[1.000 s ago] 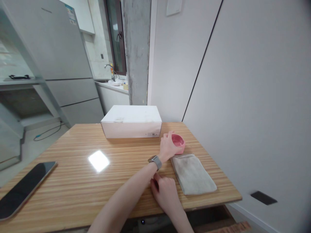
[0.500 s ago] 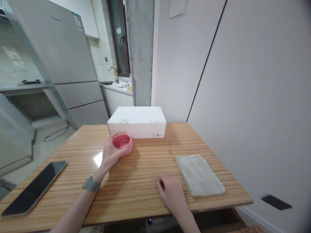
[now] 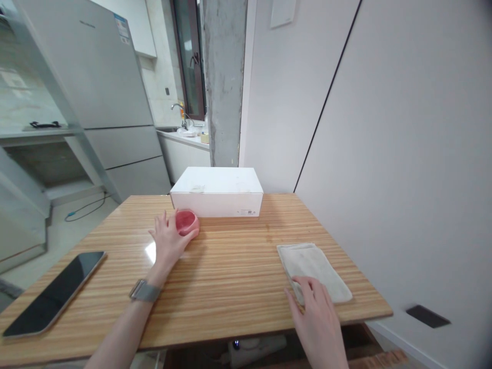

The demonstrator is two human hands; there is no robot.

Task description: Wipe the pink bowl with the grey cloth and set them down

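Observation:
A small pink bowl (image 3: 187, 222) sits upright on the table, just in front of a white box (image 3: 217, 204). Beside and partly around it is my left hand (image 3: 169, 238), its fingers spread apart, with the thumb along the bowl's near side and a fingertip near its rim. Whether these still touch the bowl I cannot tell. My right hand (image 3: 315, 307) hovers over the near left edge of a folded grey cloth (image 3: 321, 266), thumb and fingers apart. The cloth lies flat; its near corner is partly hidden behind that hand.
On the table's left lies a black phone-like slab (image 3: 56, 292). The wooden table (image 3: 238, 277) has a drawer-like space under its front edge, with items inside. A pale wall (image 3: 384, 154) runs along the right, and a fridge (image 3: 96, 77) stands back left.
My left hand has moved the bowl a little left and spread its fingers from it. My right hand has gone from the bare table rightward to the cloth, its fingers uncurling.

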